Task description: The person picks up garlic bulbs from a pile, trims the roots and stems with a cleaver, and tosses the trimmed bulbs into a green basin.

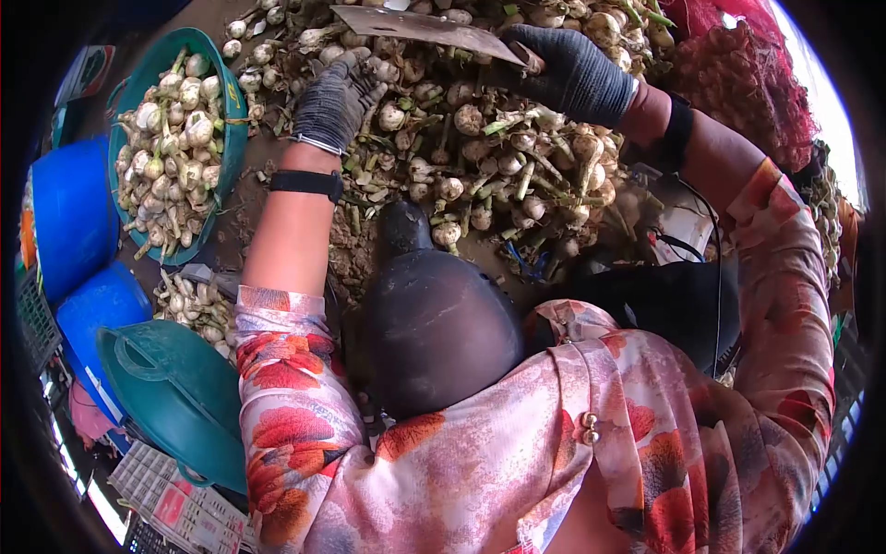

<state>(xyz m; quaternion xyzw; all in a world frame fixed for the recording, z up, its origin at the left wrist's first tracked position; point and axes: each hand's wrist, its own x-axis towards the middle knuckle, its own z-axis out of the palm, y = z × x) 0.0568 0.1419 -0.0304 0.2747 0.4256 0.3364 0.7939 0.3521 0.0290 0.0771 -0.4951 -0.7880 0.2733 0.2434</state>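
In the head view, my right hand (577, 78), in a dark knitted glove, is wrapped round the handle of a broad-bladed knife (425, 30). Its worn blade points left above a heap of garlic bulbs (480, 157) with cut and uncut stalks. My left hand (337, 102), in a grey glove, reaches into the heap's left side. Its fingers are apart and slightly bent, touching bulbs below the blade; no bulb shows clearly inside the grasp.
A green basket (235, 120) full of garlic stands at the left. Near it are blue tubs (74, 212), a dark green tub (171, 388), and a loose garlic pile (196, 309). Red mesh sacks (743, 88) stand at upper right. My dark-covered knee (438, 323) is in front.
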